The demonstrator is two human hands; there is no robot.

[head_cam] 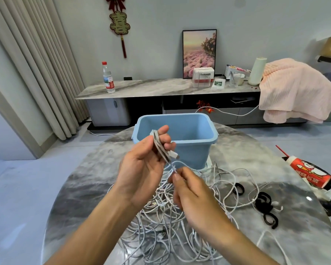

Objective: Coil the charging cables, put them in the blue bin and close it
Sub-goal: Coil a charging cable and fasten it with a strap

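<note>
White charging cable coil [159,148], thin and round in section, is wound in several loops and sits clamped in the grip of the left hand [143,165], above the grey marbled round bench [80,188]. The right hand [191,192] pinches its loose end just below. A tangled heap of white cables [166,226] lies under both hands. The open blue plastic bin [191,148], smooth and rectangular, stands just behind.
</note>
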